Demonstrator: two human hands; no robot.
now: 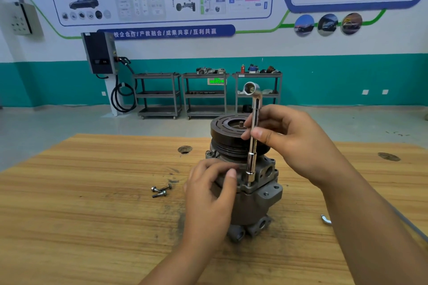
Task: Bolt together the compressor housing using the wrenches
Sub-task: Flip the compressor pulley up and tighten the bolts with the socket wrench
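Two hands are at work: my right hand (296,143) pinches the shaft of the socket wrench (253,136), which stands upright, its lower end seated on the flange of the compressor housing (257,201) just below my right fingers. My left hand (213,190) grips the housing's body beside the wrench's foot. A few loose bolts (161,190) lie on the bench (92,215), left of my left fingers.

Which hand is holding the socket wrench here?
The right hand, pinching the upright socket wrench on its shaft; the left hand only holds the compressor housing.
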